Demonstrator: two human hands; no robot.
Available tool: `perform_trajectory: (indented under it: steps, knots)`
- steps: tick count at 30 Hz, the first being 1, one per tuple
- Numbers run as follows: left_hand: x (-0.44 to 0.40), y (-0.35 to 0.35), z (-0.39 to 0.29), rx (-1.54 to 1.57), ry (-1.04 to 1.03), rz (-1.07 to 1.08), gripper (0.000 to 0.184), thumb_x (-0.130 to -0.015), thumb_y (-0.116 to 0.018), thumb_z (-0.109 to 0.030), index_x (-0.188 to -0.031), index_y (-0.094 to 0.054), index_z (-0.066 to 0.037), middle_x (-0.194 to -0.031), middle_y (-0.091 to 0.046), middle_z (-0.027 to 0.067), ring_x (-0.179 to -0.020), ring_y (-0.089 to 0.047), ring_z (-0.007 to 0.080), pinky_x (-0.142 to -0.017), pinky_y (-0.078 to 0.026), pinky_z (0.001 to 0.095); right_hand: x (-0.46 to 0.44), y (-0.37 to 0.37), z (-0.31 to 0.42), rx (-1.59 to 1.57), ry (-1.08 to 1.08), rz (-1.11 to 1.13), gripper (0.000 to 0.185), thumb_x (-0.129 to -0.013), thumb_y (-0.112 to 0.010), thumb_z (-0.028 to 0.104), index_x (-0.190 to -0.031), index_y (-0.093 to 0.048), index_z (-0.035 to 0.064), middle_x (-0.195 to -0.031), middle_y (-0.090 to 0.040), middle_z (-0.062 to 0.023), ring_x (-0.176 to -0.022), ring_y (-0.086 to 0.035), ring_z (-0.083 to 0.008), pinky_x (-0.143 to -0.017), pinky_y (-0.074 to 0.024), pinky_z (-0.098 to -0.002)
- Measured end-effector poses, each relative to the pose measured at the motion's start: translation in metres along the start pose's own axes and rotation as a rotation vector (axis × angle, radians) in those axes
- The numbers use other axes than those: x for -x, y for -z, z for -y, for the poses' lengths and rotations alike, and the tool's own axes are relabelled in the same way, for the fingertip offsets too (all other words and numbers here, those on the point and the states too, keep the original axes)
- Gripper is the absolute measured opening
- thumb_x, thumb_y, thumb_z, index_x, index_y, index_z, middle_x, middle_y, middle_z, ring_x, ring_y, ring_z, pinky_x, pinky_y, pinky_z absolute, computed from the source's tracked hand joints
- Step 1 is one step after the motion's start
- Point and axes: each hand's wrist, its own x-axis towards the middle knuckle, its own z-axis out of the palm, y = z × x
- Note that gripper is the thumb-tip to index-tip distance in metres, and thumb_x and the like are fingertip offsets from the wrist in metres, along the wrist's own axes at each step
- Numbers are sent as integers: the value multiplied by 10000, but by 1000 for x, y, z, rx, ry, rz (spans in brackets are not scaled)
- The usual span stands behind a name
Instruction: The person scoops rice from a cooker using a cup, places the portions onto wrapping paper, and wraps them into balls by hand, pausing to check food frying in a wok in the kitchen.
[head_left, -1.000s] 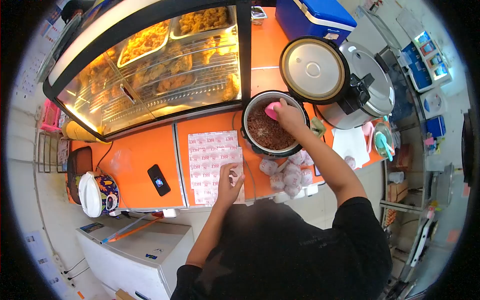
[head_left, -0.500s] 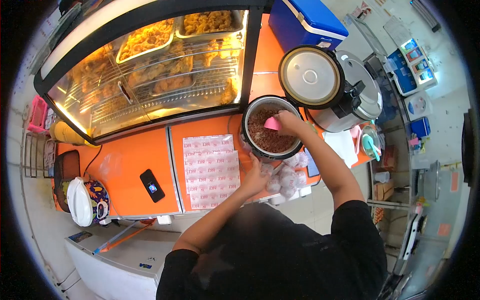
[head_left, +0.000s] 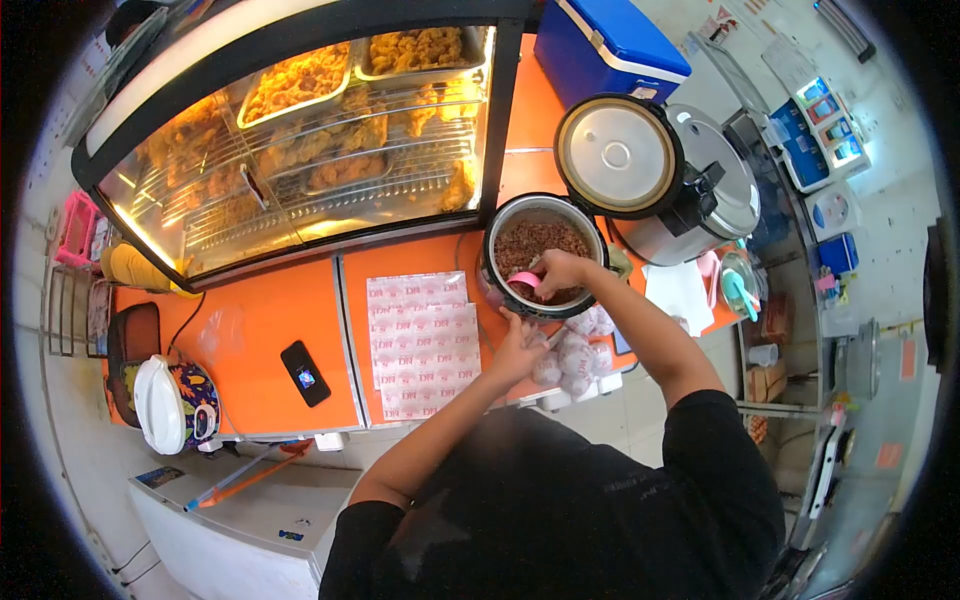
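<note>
An open rice cooker (head_left: 492,270) stands on the orange counter, with brown-red rice (head_left: 545,240) inside. My right hand (head_left: 560,274) reaches into the pot, closed around a pink scoop (head_left: 522,285) low in the rice. At the cooker's near outer side is my left hand (head_left: 518,347); its fingers touch or nearly touch the pot's body, and their exact grip is hard to make out. Several paper-wrapped bundles (head_left: 574,362) lie just right of that hand. Printed wrapping sheets (head_left: 425,345) are stacked to its left.
A lit glass cabinet (head_left: 330,225) of fried food stands behind the sheets. The cooker's raised lid (head_left: 617,155), a second large cooker (head_left: 735,190) and a blue cooler box (head_left: 610,50) are behind and right. A phone (head_left: 305,373) and a white-lidded container (head_left: 160,405) lie left.
My left hand has moved from the sheets to the cooker's near side. My right hand and the scoop have shifted from the rear of the pot toward its near left side.
</note>
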Motion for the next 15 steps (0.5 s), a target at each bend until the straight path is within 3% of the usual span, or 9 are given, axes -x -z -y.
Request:
perform_trajectory:
  steps: [6, 9, 12, 14, 15]
  knots:
    - [0, 9, 3, -17, 59, -9, 1079, -999, -589, -9, -1573, 321, -85, -1702, -146, 270, -1566, -247, 340, -1240, -275, 420, 10, 13, -4, -496, -72, -32, 394, -799, -780, 116, -1126, -735, -100, -882, -762, -128, -757, -748, -176, -705, -631, -320]
    - [4, 26, 6, -82, 39, -16, 1063, -1019, -587, -54, -1562, 326, -60, -1681, -202, 289, -1491, -397, 335, -1172, -391, 385, 14, 24, -3, -527, 9, -197, 365, -819, -769, 93, -1137, -741, -85, -894, -758, -116, -758, -740, -163, -717, -631, -313]
    - [11, 38, 2, -215, 6, -123, 964, -1017, -587, -64, -1625, 160, -25, -1657, -272, 281, -1437, -470, 319, -1141, -421, 376, -5, 6, -5, -103, 5, -540, 395, -712, -840, 217, -1014, -786, -31, -855, -769, -179, -751, -756, -247, -745, -608, -380]
    - [14, 32, -13, -181, 14, -99, 901, -994, -587, -27, -1648, 32, -18, -1691, -232, 220, -1453, -456, 295, -1160, -395, 371, -21, -16, 4, 176, 15, -676, 447, -664, -842, 287, -992, -781, -11, -832, -753, -209, -780, -753, -289, -772, -574, -419]
    - [14, 31, -21, -163, 14, -92, 875, -982, -587, -8, -1659, -31, -14, -1708, -212, 189, -1461, -448, 283, -1170, -382, 368, -25, -27, 10, 56, 3, -651, 443, -672, -839, 280, -983, -782, -30, -839, -756, -214, -779, -758, -297, -765, -579, -399]
